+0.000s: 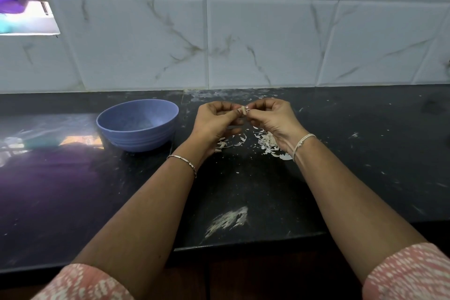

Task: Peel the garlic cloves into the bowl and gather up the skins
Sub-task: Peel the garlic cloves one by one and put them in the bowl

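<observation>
Pink sleeves (409, 273) at bottom; left hand (214, 120) and right hand (271, 119) each pinch what looks like a clove (244, 111) at frame centre, above skins (266, 141); bowl (136, 140) sits left, nearer the left hand

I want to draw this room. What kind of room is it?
Most likely a home kitchen: a dark counter against a tiled wall, a blue bowl, and garlic skins scattered on the counter.

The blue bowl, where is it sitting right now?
In the head view, the blue bowl stands on the black counter left of centre, just left of the left hand, which with the right hand pinches a garlic clove.
</observation>
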